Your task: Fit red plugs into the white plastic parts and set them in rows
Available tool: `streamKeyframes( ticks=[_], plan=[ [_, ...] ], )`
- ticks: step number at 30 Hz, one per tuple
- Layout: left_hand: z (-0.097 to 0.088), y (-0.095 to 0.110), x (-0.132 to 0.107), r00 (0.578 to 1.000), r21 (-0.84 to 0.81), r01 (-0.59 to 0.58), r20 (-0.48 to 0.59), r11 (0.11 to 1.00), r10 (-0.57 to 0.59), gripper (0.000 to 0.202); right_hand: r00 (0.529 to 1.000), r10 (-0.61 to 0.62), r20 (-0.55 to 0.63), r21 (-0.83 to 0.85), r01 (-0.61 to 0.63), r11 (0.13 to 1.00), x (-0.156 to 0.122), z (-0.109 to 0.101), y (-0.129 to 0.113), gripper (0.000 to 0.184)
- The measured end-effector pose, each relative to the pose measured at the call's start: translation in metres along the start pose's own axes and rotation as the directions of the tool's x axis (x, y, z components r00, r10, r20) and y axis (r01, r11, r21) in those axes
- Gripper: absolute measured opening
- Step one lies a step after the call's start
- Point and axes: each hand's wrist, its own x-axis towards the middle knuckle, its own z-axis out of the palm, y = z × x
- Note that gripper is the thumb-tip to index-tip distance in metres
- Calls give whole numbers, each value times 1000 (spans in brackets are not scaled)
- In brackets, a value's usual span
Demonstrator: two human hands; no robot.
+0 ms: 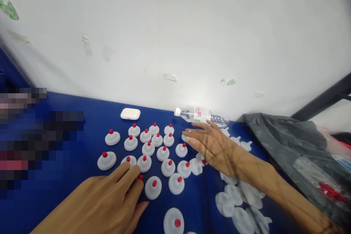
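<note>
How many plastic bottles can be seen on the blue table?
1. The clear bottle lies on its side at the far edge of the blue table, by the wall, beyond the right hand. Whether the grey bag hides others, I cannot tell.

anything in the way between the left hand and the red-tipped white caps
Nothing visible does: the left hand is right at the caps, its fingers partly covering the nearest ones. Whether they touch is hidden.
</note>
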Motion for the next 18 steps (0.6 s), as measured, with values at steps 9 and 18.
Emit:
streamKeyframes(
  ticks=[9, 18],
  plan=[
    [7, -8, -7, 1000, -11, -9, 25, 1000, 10, 25, 927, -169, -334, -76, 152, 985, 2, -10, 2, 32],
    [-5, -8, 10, 970, -23, -89, -231, 996, 81, 46, 862, -254, -438, -38, 265, 963, -3, -19, -22, 31]
  ],
)
